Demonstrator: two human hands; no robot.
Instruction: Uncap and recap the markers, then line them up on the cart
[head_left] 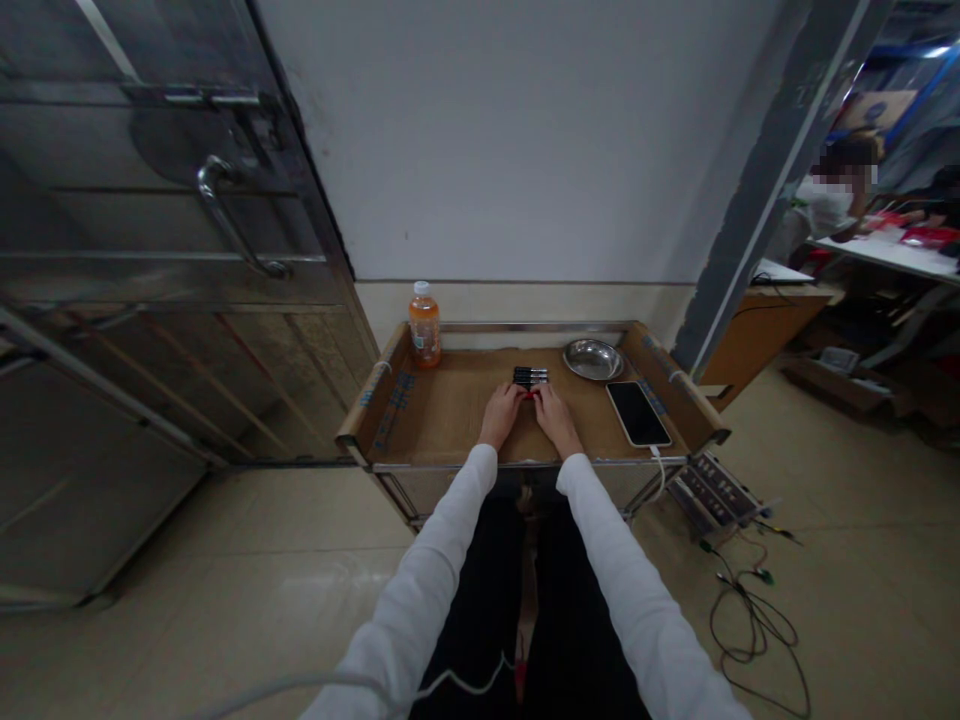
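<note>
My left hand and my right hand meet at the middle of the cardboard-lined cart top. Both have their fingertips closed on a slim red item, one at each end. My fingers cover most of it, so its exact kind is hidden. Just beyond the fingertips, several black marker pens lie side by side in a neat stack-like row, crosswise to me. The nearest pens are partly hidden by my hands.
An orange drink bottle stands at the back left of the cart. A round metal dish sits at the back right, with a phone on a white cable nearer me. Cables lie on the floor; a person works in the background.
</note>
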